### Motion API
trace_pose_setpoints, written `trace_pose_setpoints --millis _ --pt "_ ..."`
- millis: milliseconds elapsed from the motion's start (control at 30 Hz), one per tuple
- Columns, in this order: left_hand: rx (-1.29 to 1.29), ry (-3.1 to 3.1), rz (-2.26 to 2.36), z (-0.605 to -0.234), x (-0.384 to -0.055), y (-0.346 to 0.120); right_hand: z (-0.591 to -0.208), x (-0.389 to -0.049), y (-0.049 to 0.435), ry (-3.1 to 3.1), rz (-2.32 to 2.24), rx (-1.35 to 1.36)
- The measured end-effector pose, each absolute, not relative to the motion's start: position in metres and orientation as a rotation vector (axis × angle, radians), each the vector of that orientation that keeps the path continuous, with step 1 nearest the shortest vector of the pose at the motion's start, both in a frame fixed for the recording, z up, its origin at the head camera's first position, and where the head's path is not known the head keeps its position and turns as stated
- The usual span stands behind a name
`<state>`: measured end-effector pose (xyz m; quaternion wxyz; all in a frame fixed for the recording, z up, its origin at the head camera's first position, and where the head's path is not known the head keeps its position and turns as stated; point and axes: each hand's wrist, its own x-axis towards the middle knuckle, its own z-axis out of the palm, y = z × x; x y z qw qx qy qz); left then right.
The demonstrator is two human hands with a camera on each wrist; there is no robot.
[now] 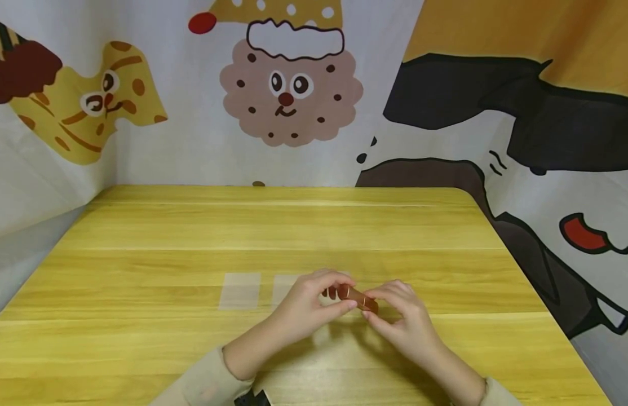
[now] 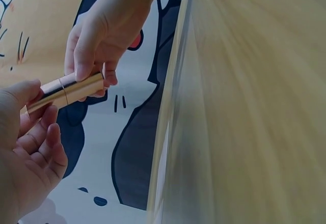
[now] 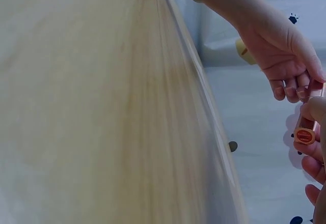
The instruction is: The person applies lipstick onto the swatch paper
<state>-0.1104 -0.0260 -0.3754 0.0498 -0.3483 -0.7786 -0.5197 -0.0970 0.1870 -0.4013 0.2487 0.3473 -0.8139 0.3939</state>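
A shiny copper-coloured lipstick tube is held between both hands above the table. My left hand pinches one end of it between thumb and fingers. At the other end, my right hand grips it with thumb and fingertips. The left wrist view shows the lipstick tube tilted, with a seam line running round its middle. A red oval label marks the tube's end in the right wrist view. Part of the tube is hidden by fingers.
Pale translucent squares lie in a row on the wooden table; one square is left of the left hand, another partly behind it. A cartoon-printed curtain hangs behind the far edge. A black device sits by the left sleeve.
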Motion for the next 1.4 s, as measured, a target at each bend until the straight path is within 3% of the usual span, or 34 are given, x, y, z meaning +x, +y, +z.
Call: trace_pose_setpoints --millis 400,833,1400 --pt "-1.094 -2.311 -1.598 -0.377 -0.112 -0.031 -0.400 -0.097 0.189 -2.178 1.053 0.984" --pt "-1.119 -2.270 -1.667 -0.376 -0.114 -0.034 -0.361 -0.085 0.175 -2.075 1.068 1.031" --pt "-1.080 -2.224 -1.694 -0.371 -0.120 -0.042 -0.349 -0.093 0.167 -1.981 1.055 1.062"
